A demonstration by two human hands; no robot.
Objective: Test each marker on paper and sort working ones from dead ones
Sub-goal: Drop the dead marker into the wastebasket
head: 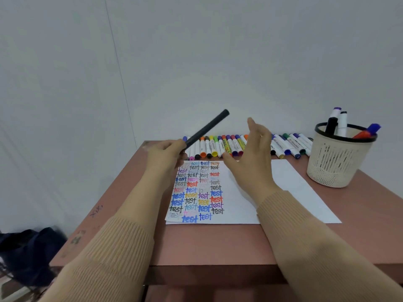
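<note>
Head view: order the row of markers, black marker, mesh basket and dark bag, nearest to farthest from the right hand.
1. The row of markers, just behind the right hand.
2. The black marker, in the left hand.
3. The mesh basket, right.
4. The dark bag, floor, far left.

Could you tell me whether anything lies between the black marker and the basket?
Yes: the open right hand is raised over the paper, between the black marker in the left hand and the basket.
</note>
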